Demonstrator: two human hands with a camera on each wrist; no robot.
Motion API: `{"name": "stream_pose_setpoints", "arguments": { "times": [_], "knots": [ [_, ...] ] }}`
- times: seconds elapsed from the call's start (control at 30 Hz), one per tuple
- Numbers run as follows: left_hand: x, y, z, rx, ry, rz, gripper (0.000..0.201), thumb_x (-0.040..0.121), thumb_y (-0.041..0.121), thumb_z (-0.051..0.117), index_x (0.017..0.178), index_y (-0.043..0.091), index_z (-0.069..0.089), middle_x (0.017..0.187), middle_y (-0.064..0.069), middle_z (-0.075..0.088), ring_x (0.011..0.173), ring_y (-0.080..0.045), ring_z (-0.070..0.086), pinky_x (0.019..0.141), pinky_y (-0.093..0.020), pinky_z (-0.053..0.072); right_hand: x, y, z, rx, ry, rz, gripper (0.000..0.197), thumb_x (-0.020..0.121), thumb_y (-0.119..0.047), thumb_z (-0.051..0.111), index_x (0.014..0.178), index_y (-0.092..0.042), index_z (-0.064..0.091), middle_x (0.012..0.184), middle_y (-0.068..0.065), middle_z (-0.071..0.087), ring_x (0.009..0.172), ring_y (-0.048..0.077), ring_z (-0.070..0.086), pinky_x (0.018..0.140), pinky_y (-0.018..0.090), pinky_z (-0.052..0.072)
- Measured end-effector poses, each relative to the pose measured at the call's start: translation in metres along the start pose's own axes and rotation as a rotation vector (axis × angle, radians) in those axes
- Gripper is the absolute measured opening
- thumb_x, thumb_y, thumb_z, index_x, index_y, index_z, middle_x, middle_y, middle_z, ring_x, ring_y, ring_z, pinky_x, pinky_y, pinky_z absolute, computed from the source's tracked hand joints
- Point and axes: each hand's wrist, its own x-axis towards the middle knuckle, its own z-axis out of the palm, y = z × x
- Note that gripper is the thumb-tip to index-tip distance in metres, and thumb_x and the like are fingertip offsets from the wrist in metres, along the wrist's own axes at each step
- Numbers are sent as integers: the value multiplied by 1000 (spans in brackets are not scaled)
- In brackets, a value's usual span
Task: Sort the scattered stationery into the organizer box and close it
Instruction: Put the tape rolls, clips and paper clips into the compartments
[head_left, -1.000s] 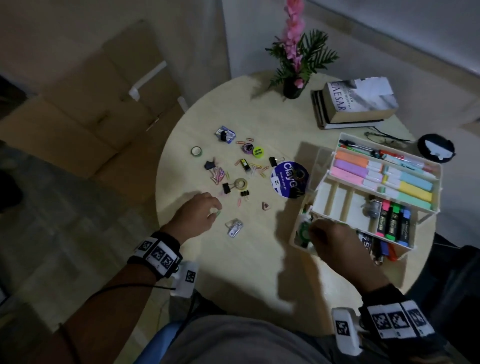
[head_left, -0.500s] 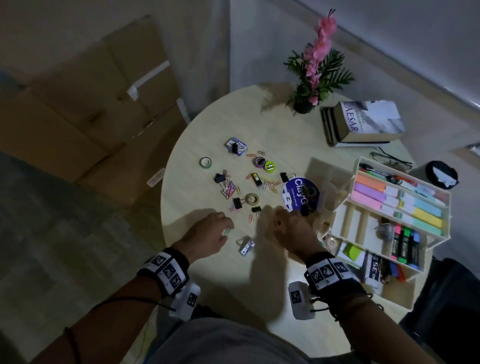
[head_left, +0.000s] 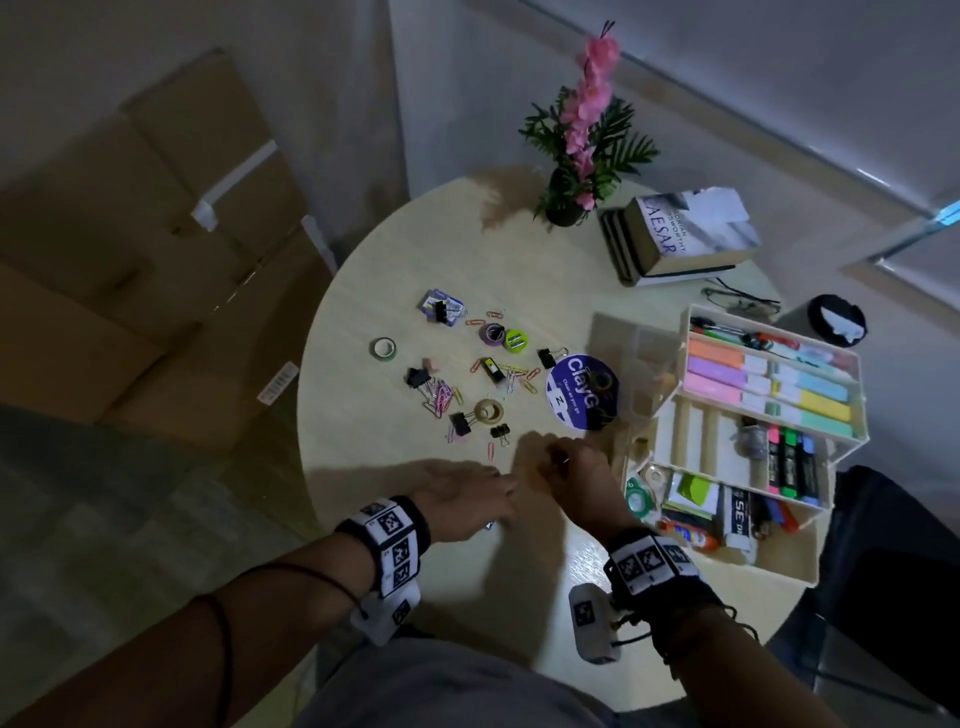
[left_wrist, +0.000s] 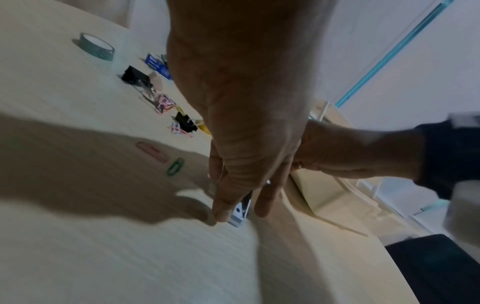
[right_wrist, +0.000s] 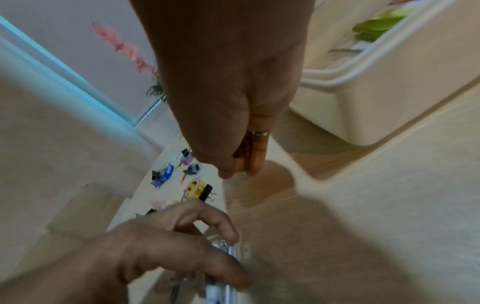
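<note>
While coloured paper clips (head_left: 439, 397) dot the pale round counter (head_left: 457, 249), left hand (head_left: 462, 501) grip pinches a small clear plastic case (left_wrist: 240, 211), right hand (head_left: 571, 473) grip curled, contents unclear, open cream organizer box (head_left: 779, 564) alongside.

Clips (head_left: 440, 397) left — organizer box (head_left: 774, 558) right

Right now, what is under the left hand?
A small pale plastic item lies on the table under the left hand, its fingers either side of it. The hand covers most of it, so what it is cannot be told.
</note>
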Motion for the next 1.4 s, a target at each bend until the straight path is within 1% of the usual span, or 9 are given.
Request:
{"name": "stream_pose_setpoints", "arguments": {
  "times": [0.13,0.3,0.5,0.63,0.8,1.0,1.1,1.23,1.4],
  "knots": [
    [9,-1,0,12,-40,-41,34,104,19,51,134,7,63,143,-17,55,130,-35,51,110,-49,42,-18,-2,-12,164,46,2,12,97,-14,72,108,-10,73,88,6,74,76,23,70,72,43,60],
    [13,-5,1,-210,-2,-127,27,91,5,71,116,16,72,115,-3,61,103,-23,63,77,-30,51,-45,5,-43,263,182,-6,22,93,-17,79,112,-19,67,89,-6,72,80,7,69,72,26,58],
    [13,-3,-8,-412,282,-188,30,94,50,70,81,25,59,81,6,64,73,-10,59,67,-34,48,-73,47,-114,297,447,38,10,96,-19,78,103,-18,72,93,-10,76,84,7,74,75,24,60],
    [18,8,-13,-549,391,-203,27,92,47,76,81,32,56,83,10,67,81,-7,69,70,-38,57,-82,95,-146,210,535,159,11,97,-18,75,108,-16,76,93,-6,76,86,3,71,83,36,61],
    [32,41,-30,-541,457,-193,14,94,29,74,90,21,63,84,9,61,72,-3,58,62,-26,46,-83,125,-152,187,457,236,22,94,-18,79,115,-12,78,89,-8,75,82,0,69,83,30,59],
    [49,73,-41,-580,487,-206,12,91,20,75,102,21,69,96,6,67,78,-11,66,66,-32,57,-70,130,-146,192,410,249,12,93,-21,80,103,-15,80,84,-7,73,78,-3,66,73,21,54],
    [58,87,-46,-602,502,-204,15,92,21,76,105,23,70,97,10,69,80,-10,68,68,-34,59,-69,130,-146,171,357,190,10,95,-21,77,102,-16,81,84,-7,74,77,-3,66,73,25,57],
    [74,103,-54,-634,520,-229,18,92,24,78,106,31,69,96,14,71,81,-10,69,68,-33,61,-74,133,-150,136,332,84,8,96,-17,75,101,-14,81,84,-9,72,75,-8,63,66,3,45],
    [101,128,-69,-637,578,-205,17,94,17,75,108,23,68,90,12,70,79,-6,68,65,-19,55,-75,137,-152,146,305,29,6,97,-13,73,99,-13,79,88,-4,76,76,4,67,69,12,50]
  ]
}}
